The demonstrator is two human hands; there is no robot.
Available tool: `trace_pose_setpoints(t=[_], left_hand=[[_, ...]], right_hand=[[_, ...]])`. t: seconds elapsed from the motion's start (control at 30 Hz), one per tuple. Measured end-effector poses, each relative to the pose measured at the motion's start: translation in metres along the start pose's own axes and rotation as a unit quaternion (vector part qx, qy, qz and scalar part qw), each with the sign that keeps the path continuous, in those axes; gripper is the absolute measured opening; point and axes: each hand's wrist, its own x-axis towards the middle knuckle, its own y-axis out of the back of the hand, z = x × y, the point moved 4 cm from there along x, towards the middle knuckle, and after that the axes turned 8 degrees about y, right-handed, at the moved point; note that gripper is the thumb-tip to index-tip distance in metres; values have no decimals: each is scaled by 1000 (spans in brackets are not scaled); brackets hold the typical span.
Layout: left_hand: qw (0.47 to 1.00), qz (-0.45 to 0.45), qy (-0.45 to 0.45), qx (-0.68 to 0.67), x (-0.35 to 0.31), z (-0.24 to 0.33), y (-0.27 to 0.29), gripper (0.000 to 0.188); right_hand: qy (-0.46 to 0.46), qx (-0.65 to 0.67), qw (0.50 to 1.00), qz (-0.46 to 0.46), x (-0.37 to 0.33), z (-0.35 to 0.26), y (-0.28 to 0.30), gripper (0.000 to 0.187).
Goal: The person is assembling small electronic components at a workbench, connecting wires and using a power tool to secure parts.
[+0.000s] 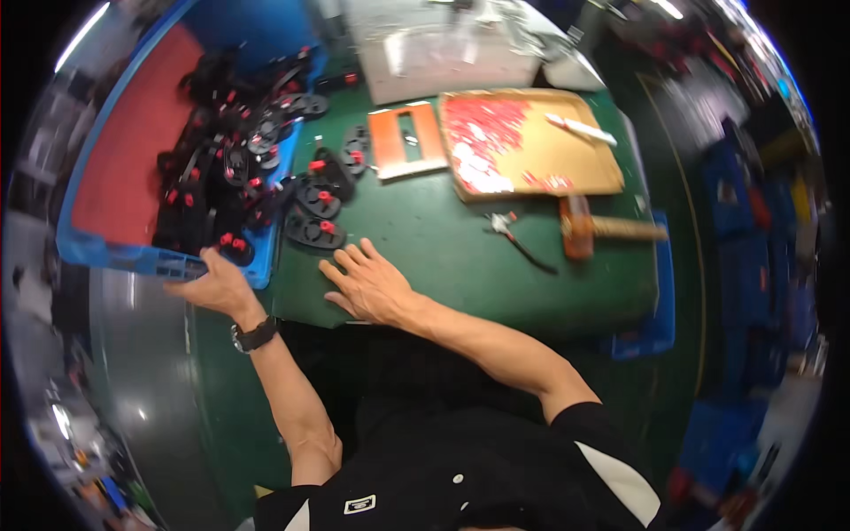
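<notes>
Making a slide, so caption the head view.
Left hand at a blue crate of black-and-red parts; right hand, spread open, over a green-topped table bearing a mallet.

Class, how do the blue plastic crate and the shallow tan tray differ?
The blue plastic crate has high walls; the shallow tan tray has a low rim.
The crate holds black parts with red bits; the tray holds small red pieces and a white stick-like item.
The left hand is at the crate's near edge; no hand is at the tray.
Both are open-topped and hold many pieces.
</notes>
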Motion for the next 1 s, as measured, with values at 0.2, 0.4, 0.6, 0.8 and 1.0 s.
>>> trace_pose_setpoints(t=[0.2,0.4,0.6,0.8,1.0], left_hand=[[999,-28,-39,25,-32,-27,51,60],[965,99,-228,83,-75,0,106,61],[946,-243,-193,-91,-171,9,88,49],[898,-370,-237,29,-154,25,35,65],[882,-375,-279,58,-127,14,-3,55]], right_hand=[[-7,-1,1000,15,-71,-9,2,41],[-121,-98,964,218,-167,17,137,32],[-262,-376,884,96,-298,135,252,62],[-254,-183,950,-12,-299,164,247,24],[-192,-206,959,34,-295,134,234,33]])
